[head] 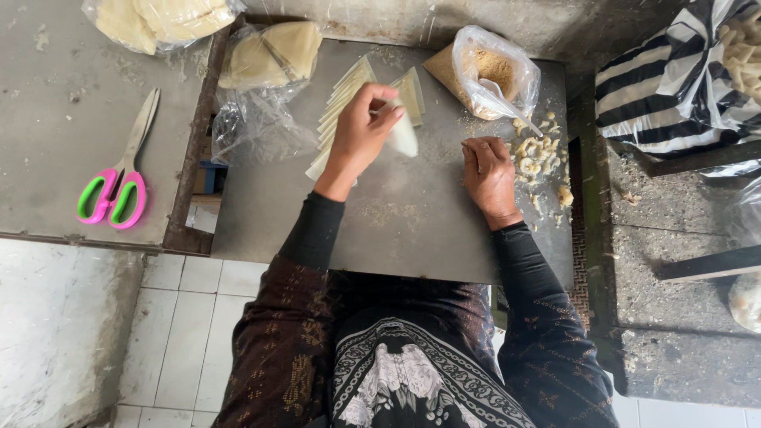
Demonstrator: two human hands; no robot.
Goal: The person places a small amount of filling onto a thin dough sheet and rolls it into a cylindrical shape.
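Beside left hand (361, 131), wrapper stack (349, 95), crumb bag (487, 71), scissors (119, 170)

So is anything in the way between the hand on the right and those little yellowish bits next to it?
Nothing visible. The right hand rests knuckles-up on the grey table, and the yellowish bits lie right beside its fingers. The left hand holds a pale wrapper further left.

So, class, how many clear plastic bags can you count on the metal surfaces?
3: one top left, one beside the wrapper stack, one with brown filling near the right hand. Others may lie off frame.
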